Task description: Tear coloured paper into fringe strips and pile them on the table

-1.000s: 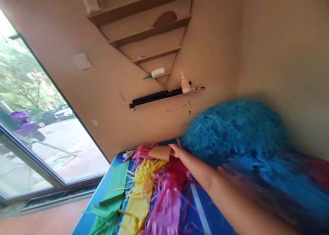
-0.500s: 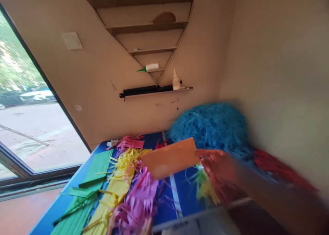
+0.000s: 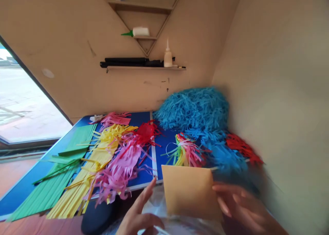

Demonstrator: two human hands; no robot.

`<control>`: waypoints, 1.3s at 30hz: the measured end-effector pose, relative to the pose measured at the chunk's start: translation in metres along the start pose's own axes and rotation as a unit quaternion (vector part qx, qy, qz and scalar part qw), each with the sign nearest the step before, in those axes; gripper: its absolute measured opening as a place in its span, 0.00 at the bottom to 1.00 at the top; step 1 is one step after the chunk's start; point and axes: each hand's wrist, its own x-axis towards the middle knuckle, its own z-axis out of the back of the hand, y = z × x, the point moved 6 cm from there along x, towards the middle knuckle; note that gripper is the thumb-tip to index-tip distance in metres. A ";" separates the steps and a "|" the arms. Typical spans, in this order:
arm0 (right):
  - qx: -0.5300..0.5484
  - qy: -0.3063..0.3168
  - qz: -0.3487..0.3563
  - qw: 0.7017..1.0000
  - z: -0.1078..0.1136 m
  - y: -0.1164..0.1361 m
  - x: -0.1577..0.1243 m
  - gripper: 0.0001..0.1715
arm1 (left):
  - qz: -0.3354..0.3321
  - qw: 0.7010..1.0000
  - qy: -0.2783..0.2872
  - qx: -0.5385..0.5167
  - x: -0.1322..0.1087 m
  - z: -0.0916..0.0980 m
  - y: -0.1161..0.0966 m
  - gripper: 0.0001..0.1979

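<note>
My right hand [image 3: 238,200] pinches a flat orange-tan piece of paper [image 3: 189,188] by its right edge; whether it is a sheet or an envelope I cannot tell. The paper stands upright close to me, in front of the table's near edge. To its left, apart from it, my left hand [image 3: 141,211] is open with index finger and thumb spread. Behind the paper lies a multicoloured bundle of paper strips [image 3: 186,151]. Below it is something pale, like clear plastic [image 3: 156,200], partly hidden.
On the blue table [image 3: 164,147] lie green strips [image 3: 55,173], yellow strips [image 3: 102,149], pink-purple fringe [image 3: 120,164], red fringe [image 3: 146,132] and a big blue shredded heap [image 3: 192,108]. A dark rounded seat [image 3: 99,216] stands below. Glue bottles [image 3: 168,58] rest on wall shelves.
The paper has come down and nearer to me, in my right hand. My left hand has risen into view beside it. The head view has tilted lower.
</note>
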 end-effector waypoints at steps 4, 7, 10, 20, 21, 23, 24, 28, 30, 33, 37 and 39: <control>-0.043 -0.002 -0.025 0.999 0.003 -0.007 0.001 0.26 | 0.010 1.000 0.020 -0.016 0.006 -0.008 0.021 0.11; -0.090 -0.011 -0.035 0.995 0.008 -0.017 0.002 0.27 | 0.026 0.998 0.021 -0.050 0.011 -0.014 0.038 0.11; -0.115 -0.025 -0.054 0.992 0.012 -0.023 0.003 0.30 | 0.037 0.995 0.026 -0.087 0.016 -0.022 0.048 0.11; -0.635 0.003 0.288 0.717 -0.066 0.082 0.061 0.08 | 0.071 0.991 0.043 -0.104 0.030 -0.043 0.039 0.11; -0.660 0.090 0.257 0.700 -0.087 0.075 0.072 0.10 | 0.069 0.992 0.042 -0.100 0.032 -0.042 0.036 0.11; -0.688 0.205 0.197 0.668 -0.118 0.060 0.092 0.13 | 0.060 0.993 0.039 -0.090 0.035 -0.040 0.030 0.11; -0.696 0.234 0.168 0.658 -0.127 0.052 0.100 0.13 | 0.053 0.994 0.041 -0.087 0.036 -0.040 0.027 0.11; -0.674 0.271 0.077 0.683 -0.134 0.029 0.126 0.07 | 0.031 0.996 0.029 -0.073 0.032 -0.040 0.022 0.10; -0.646 0.288 0.047 0.705 -0.129 0.022 0.130 0.07 | 0.035 0.997 -0.004 -0.064 0.028 -0.036 0.022 0.10; -0.629 0.306 0.040 0.714 -0.125 0.018 0.130 0.08 | 0.048 0.996 0.006 -0.081 0.026 -0.038 0.023 0.11; -0.624 0.305 0.131 0.707 -0.129 0.022 0.123 0.08 | 0.062 0.994 0.018 -0.092 0.030 -0.043 0.025 0.12; -0.618 0.300 0.201 0.699 -0.132 0.024 0.119 0.08 | 0.067 0.993 0.015 -0.093 0.031 -0.044 0.026 0.12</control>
